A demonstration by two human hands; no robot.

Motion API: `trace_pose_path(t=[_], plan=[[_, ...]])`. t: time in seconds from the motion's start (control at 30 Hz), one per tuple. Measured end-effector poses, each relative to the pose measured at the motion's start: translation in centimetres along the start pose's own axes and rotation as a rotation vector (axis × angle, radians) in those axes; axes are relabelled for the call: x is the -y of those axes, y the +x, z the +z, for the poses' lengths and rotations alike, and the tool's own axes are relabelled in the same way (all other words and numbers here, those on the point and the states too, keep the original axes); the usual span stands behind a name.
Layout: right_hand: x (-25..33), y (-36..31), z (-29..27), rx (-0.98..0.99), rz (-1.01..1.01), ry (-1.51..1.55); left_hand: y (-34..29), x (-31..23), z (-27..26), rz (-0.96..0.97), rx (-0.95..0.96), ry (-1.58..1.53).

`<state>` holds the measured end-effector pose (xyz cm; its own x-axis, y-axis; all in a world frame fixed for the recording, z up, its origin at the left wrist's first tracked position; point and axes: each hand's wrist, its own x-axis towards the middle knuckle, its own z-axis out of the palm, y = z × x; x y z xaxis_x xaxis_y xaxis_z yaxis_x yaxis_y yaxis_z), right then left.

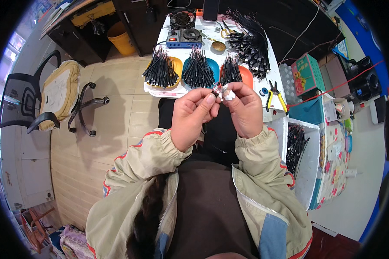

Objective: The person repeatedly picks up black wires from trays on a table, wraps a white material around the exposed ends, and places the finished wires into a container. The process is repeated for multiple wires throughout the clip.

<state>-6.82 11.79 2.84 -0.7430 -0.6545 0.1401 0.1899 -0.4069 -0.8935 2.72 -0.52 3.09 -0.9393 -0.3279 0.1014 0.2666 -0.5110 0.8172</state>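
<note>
In front of my chest, just short of the table's near edge, my two hands meet fingertip to fingertip. My left hand [193, 113] is closed in a pinch on a black cable, whose thin wire ends [217, 90] poke up between the fingertips. My right hand [247, 111] pinches at the same wire ends, and a white wrap [229, 95] covers its thumb tip. Fingers hide most of the cable. Just beyond them, bundles of black cables lie in a yellow tray [177, 64], a blue tray [212, 64] and an orange tray [247, 77].
At the back of the white table stand a blue-grey control box [184, 39], a fan [182, 19] and a big cable bundle [250, 47]. Yellow-handled pliers [275, 96] lie at the right edge, above a white foam box [312, 149] of cables. An office chair [58, 95] stands left.
</note>
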Motion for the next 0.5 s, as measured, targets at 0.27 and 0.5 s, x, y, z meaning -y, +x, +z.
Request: trace_pose_path(t=[0.27, 0.5], plan=[[0.9, 0.0, 0.1, 0.034, -0.093, -0.231, -0.3, 0.5, 0.3, 0.081, -0.024, 0.167], [-1.4, -0.2, -0.2, 0.205, 0.303, 0.674, -0.4, 0.7, -0.1, -0.023, 0.023, -0.015]])
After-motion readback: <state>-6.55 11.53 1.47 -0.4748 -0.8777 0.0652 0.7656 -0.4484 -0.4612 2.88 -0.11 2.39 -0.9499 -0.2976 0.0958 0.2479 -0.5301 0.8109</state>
